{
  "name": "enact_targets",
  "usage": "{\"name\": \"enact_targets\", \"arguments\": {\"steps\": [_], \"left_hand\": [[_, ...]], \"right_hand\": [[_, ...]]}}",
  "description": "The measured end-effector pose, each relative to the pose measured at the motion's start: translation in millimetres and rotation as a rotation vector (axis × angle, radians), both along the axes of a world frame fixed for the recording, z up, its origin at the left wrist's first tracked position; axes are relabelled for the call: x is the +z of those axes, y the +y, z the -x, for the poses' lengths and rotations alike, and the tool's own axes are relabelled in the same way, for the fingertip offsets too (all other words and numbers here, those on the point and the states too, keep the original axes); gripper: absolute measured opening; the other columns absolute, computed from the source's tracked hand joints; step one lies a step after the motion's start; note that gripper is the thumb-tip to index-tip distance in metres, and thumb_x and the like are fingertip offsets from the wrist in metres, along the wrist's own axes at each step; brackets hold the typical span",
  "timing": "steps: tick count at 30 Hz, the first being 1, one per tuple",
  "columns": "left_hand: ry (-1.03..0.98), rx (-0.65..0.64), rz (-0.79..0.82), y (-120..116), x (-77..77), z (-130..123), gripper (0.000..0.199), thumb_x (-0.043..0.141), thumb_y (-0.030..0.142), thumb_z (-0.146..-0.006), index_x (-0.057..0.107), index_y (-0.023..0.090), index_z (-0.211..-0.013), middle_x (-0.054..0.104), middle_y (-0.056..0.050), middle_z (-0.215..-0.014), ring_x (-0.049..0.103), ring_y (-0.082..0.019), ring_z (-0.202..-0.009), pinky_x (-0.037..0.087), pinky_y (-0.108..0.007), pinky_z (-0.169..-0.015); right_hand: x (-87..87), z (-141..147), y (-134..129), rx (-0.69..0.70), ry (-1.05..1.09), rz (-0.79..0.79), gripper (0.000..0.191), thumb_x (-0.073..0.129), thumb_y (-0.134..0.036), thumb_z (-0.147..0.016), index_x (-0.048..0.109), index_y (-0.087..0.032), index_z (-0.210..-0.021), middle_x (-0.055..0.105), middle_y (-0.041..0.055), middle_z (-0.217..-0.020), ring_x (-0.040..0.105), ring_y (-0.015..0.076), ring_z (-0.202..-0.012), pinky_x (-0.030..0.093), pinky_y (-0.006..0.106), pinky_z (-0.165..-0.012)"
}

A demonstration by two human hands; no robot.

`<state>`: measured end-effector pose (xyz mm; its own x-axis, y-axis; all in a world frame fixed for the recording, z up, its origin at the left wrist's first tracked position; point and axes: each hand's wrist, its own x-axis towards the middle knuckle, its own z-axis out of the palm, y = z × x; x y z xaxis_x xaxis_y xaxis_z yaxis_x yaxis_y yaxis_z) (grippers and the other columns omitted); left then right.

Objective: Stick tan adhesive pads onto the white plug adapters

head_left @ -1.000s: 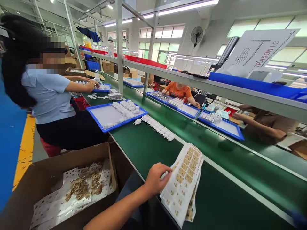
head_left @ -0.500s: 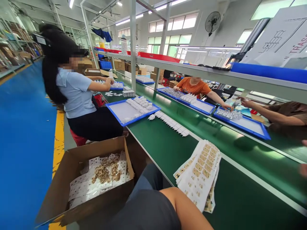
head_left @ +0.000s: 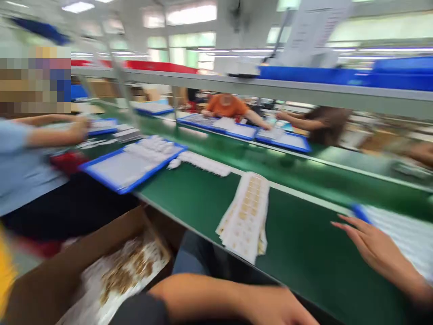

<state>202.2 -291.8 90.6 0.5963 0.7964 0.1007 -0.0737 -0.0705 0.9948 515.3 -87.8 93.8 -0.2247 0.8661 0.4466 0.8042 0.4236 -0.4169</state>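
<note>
My right hand (head_left: 379,248) reaches in from the right with its fingers stretched out, open and holding nothing visible. It is beside a blue-edged tray (head_left: 402,230) filled with rows of white parts; whether it touches the tray I cannot tell. My left hand (head_left: 282,309) is low at the bottom edge, back upward, its fingers cut off by the frame. Ahead of it on the green bench (head_left: 304,253) lies a fanned stack of white sticker sheets (head_left: 248,212) with tan labels. The picture is smeared by motion.
A cardboard box (head_left: 61,275) holding sheets and tan scraps stands at lower left. Another blue tray (head_left: 135,162) overhangs the bench edge, near a row of white parts (head_left: 203,163). One co-worker (head_left: 20,158) sits at left; others work across the bench. A shelf (head_left: 209,83) runs overhead.
My view has swung to the right. My right hand and the tray of white parts beside it have come into view at right, and my left hand shows below the forearm.
</note>
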Motion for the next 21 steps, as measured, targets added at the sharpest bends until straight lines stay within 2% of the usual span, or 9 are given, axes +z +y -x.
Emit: {"name": "enact_targets", "arguments": {"steps": [2,5,7,9,12,14,16,19,21], "left_hand": [[-0.053,-0.109,0.109,13,-12.9,-12,0.050,0.062,0.064,-0.085,0.075,0.016,-0.088,0.077,-0.006,-0.087,0.074,-0.021,-0.086,0.058,-0.031,-0.081],[-0.004,-0.064,0.217,55,-31.2,-34,0.038,0.067,0.049,-0.086,0.069,0.014,-0.101,0.077,-0.010,-0.096,0.071,-0.017,-0.081,0.056,-0.030,-0.079],[0.087,-0.099,0.234,84,-36.3,-64,0.029,0.069,0.036,-0.086,0.066,0.014,-0.105,0.075,-0.010,-0.098,0.069,-0.014,-0.078,0.055,-0.027,-0.074],[0.181,-0.116,0.243,106,-35.1,-104,0.021,0.067,0.023,-0.087,0.065,0.014,-0.105,0.073,-0.007,-0.095,0.067,-0.012,-0.075,0.054,-0.025,-0.072],[0.249,-0.125,0.273,130,-30.5,-173,0.018,0.063,0.013,-0.089,0.064,0.013,-0.107,0.070,-0.004,-0.090,0.064,-0.009,-0.070,0.054,-0.024,-0.071],[0.261,-0.145,0.320,141,-31.1,-218,0.020,0.058,0.013,-0.093,0.062,0.013,-0.112,0.069,-0.005,-0.093,0.063,-0.009,-0.070,0.055,-0.024,-0.070],[0.268,-0.171,0.377,146,-35.3,-259,0.023,0.056,0.019,-0.097,0.059,0.013,-0.119,0.068,-0.006,-0.100,0.065,-0.011,-0.075,0.057,-0.026,-0.070],[0.280,-0.203,0.448,143,-42.8,-307,0.031,0.059,0.032,-0.098,0.058,0.014,-0.123,0.066,-0.008,-0.111,0.067,-0.017,-0.088,0.060,-0.033,-0.075],[0.297,-0.203,0.475,138,-44.6,-329,0.033,0.060,0.036,-0.097,0.059,0.015,-0.123,0.065,-0.008,-0.113,0.067,-0.018,-0.091,0.060,-0.035,-0.076]], "right_hand": [[12.0,-51,-38,-0.124,-0.012,0.028,0.037,0.050,-0.044,-0.089,0.081,-0.024,-0.087,0.072,0.0146,-0.116,0.064,0.0316,-0.113,0.041,0.048,-0.106],[20.5,-120,-88,-0.463,0.067,-0.023,0.042,0.044,-0.039,-0.095,0.075,-0.014,-0.111,0.064,0.0187,-0.129,0.052,0.0277,-0.127,0.031,0.045,-0.112],[15.9,-153,-120,-0.656,0.121,-0.067,0.041,0.050,-0.037,-0.091,0.070,-0.010,-0.115,0.060,0.0217,-0.131,0.046,0.0298,-0.131,0.026,0.048,-0.114],[4.5,-169,-148,-0.782,0.195,-0.100,0.039,0.060,-0.032,-0.082,0.070,-0.009,-0.111,0.060,0.0214,-0.128,0.047,0.0322,-0.129,0.026,0.050,-0.115],[-23.2,-169,-182,-0.905,0.343,-0.181,0.043,0.062,-0.026,-0.074,0.066,-0.013,-0.114,0.058,0.0174,-0.130,0.046,0.0321,-0.132,0.028,0.050,-0.117],[-47.4,-159,-201,-1.013,0.465,-0.272,0.055,0.058,-0.027,-0.075,0.057,-0.015,-0.128,0.046,0.0173,-0.144,0.034,0.0324,-0.142,0.023,0.053,-0.120],[-72.1,-149,-215,-1.114,0.626,-0.314,0.067,0.059,-0.031,-0.074,0.047,-0.015,-0.138,0.036,0.0195,-0.150,0.030,0.0352,-0.144,0.027,0.058,-0.117],[-99.0,-138,-228,-1.116,0.927,-0.227,0.069,0.065,-0.043,-0.070,0.050,-0.016,-0.131,0.058,0.0145,-0.118,0.060,0.0324,-0.113,0.052,0.058,-0.095],[-105.9,-134,-230,-1.037,1.100,-0.148,0.066,0.069,-0.049,-0.064,0.054,-0.017,-0.121,0.062,0.0047,-0.091,0.067,0.0246,-0.085,0.059,0.053,-0.080]]}}
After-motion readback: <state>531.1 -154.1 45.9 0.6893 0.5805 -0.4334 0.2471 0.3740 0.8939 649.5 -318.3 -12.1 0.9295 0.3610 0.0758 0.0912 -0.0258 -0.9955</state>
